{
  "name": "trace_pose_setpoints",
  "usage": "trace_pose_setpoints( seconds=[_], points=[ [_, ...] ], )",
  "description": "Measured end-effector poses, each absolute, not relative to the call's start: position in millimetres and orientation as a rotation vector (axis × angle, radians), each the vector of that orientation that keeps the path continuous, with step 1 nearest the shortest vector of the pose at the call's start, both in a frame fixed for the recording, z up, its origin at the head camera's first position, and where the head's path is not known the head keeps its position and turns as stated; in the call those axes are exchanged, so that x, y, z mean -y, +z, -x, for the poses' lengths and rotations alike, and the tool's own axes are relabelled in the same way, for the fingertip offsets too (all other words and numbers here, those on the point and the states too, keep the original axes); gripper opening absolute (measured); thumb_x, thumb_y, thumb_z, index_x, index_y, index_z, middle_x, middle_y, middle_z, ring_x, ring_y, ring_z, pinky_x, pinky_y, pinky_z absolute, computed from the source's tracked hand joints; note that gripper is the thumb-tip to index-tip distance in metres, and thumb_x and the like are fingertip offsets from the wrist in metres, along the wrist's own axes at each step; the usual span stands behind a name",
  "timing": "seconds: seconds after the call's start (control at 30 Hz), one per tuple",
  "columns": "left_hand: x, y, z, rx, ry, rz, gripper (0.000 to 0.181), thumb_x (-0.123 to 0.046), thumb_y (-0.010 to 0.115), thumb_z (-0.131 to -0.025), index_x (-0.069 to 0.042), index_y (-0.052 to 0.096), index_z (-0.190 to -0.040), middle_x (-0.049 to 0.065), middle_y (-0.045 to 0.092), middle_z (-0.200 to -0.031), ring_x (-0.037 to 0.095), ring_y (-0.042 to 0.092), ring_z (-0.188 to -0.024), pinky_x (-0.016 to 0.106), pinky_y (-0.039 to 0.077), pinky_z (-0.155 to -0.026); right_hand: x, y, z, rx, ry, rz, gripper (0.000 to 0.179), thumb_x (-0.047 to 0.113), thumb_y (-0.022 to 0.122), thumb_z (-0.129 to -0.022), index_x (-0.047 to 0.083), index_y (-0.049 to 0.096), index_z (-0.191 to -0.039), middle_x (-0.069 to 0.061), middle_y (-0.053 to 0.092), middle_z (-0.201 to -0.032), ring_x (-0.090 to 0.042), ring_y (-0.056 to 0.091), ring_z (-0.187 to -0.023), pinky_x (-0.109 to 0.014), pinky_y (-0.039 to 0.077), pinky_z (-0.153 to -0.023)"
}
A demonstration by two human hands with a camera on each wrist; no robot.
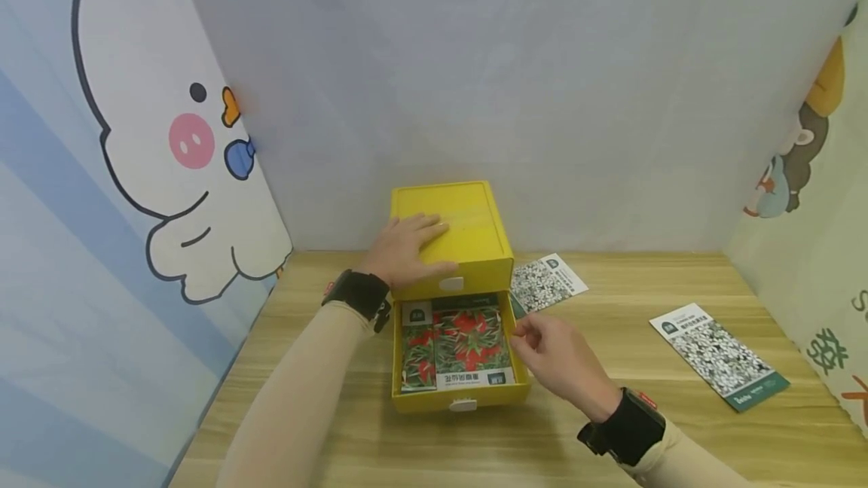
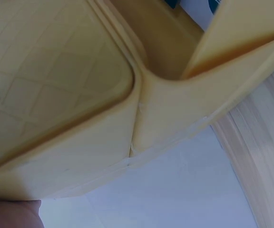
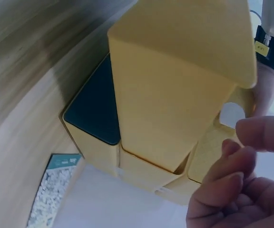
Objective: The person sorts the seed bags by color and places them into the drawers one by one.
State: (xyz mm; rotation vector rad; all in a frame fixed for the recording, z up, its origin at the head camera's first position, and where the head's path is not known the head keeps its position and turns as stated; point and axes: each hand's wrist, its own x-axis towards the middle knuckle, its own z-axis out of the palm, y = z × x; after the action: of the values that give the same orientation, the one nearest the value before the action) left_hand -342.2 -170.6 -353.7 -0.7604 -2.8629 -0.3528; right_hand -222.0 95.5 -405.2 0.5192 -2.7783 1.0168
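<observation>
A yellow two-drawer box stands by the back wall, its lower drawer pulled out. My left hand rests on the box's top with fingers spread and the thumb at the front edge. In the drawer lies a red-flower packet, overlapping another red-flower packet on its left. My right hand is beside the drawer, fingertips right at its right rim. In the right wrist view, the right fingers are loosely curled with nothing between them. The left wrist view shows the box's patterned side.
A white-flower packet lies right of the box, partly hidden by it. Another white-flower packet lies farther right on the wooden table. A grey wall rises behind, with cartoon-printed panels at both sides.
</observation>
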Motion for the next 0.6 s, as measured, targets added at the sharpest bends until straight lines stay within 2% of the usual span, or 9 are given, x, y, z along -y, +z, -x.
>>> trace_pose_setpoints(
  seconds=[0.23, 0.3, 0.47, 0.6],
  points=[
    [171.3, -352.2, 340.7, 2.869, -0.351, 0.756, 0.081, -0.071, 0.052, -0.084, -0.025, 0.038, -0.149, 0.001, 0.034, -0.154, 0.026, 0.024, -0.143, 0.052, 0.006, -0.117, -97.5, -402.3, 201.5, 2.604, 0.793, -0.795, 0.021, 0.022, 0.072, -0.087, 0.027, 0.06, -0.072, 0.019, 0.047, -0.062, 0.002, 0.038, -0.05, -0.018, 0.034, -0.045],
    [171.2, -352.1, 340.6, 2.869, -0.351, 0.755, 0.081, -0.071, 0.051, -0.084, -0.025, 0.038, -0.149, 0.001, 0.034, -0.154, 0.025, 0.024, -0.143, 0.052, 0.007, -0.117, -96.8, -403.7, 195.0, 2.502, 0.733, -0.927, 0.021, 0.022, 0.074, -0.086, 0.027, 0.059, -0.071, 0.021, 0.048, -0.063, 0.005, 0.039, -0.051, -0.014, 0.035, -0.046],
    [171.1, -350.8, 339.8, 2.875, -0.354, 0.76, 0.081, -0.071, 0.051, -0.084, -0.025, 0.038, -0.15, 0.001, 0.033, -0.154, 0.026, 0.024, -0.143, 0.052, 0.006, -0.117, -93.1, -407.6, 185.5, 2.201, 0.57, -1.228, 0.018, 0.029, 0.072, -0.087, 0.021, 0.061, -0.076, 0.015, 0.055, -0.068, 0.005, 0.047, -0.058, -0.009, 0.036, -0.049],
    [170.8, -351.5, 339.8, 2.872, -0.351, 0.762, 0.081, -0.071, 0.051, -0.084, -0.024, 0.038, -0.15, 0.002, 0.033, -0.154, 0.026, 0.024, -0.143, 0.052, 0.006, -0.117, -90.4, -412.1, 182.6, 2.099, 0.424, -1.357, 0.02, 0.033, 0.072, -0.087, 0.016, 0.062, -0.082, 0.011, 0.056, -0.071, 0.001, 0.05, -0.058, -0.013, 0.041, -0.049]
  ],
)
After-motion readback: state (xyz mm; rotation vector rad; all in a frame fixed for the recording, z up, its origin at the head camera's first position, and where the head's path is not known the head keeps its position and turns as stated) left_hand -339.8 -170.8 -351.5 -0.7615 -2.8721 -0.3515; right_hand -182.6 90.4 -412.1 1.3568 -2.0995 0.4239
